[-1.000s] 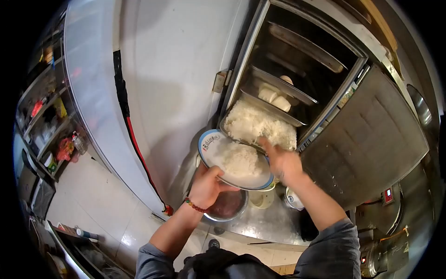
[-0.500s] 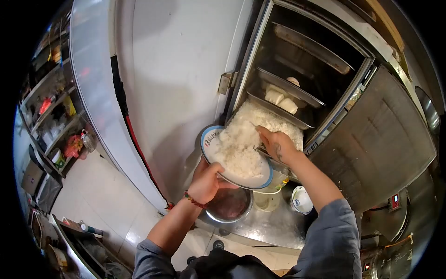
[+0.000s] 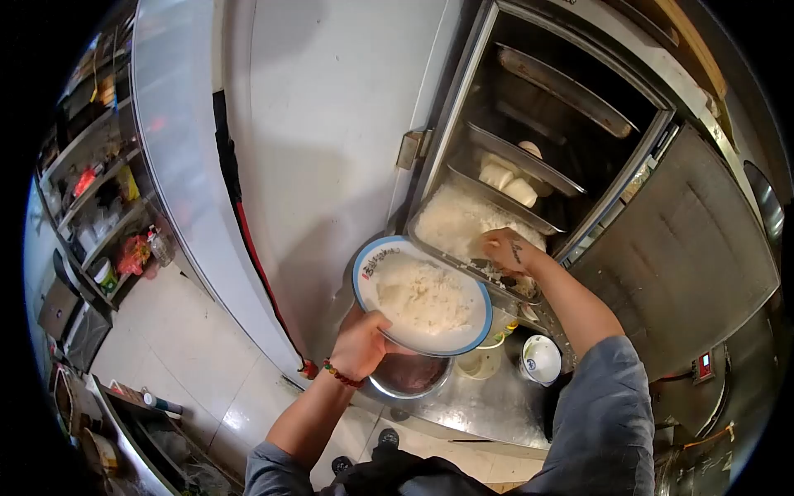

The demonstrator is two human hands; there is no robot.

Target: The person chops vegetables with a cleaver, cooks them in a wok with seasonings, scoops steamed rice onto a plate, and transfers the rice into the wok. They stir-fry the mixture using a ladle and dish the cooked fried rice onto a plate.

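Observation:
My left hand [image 3: 361, 345] grips the near edge of a white oval plate [image 3: 364, 269] with a blue rim. A mound of white rice [image 3: 420, 299] lies on the plate. My right hand [image 3: 506, 250], fingers curled together, is down at the rice in a metal tray [image 3: 451, 259] at the bottom of the open steamer cabinet. Whatever those fingers hold is hidden. The plate is held just in front of the tray, on its near left side.
Above the rice, trays with white buns [image 3: 519, 192] sit in the cabinet, whose door [image 3: 682, 256] stands open at right. On the metal counter [image 3: 463, 409] are a metal bowl [image 3: 409, 376], a light container [image 3: 480, 364] and a white bowl [image 3: 541, 360]. Shelves line the far left.
My right hand has gone from the plate's edge back into the tray, towards its right side. Rice was tipped onto the plate, which now lies flatter with a spread mound.

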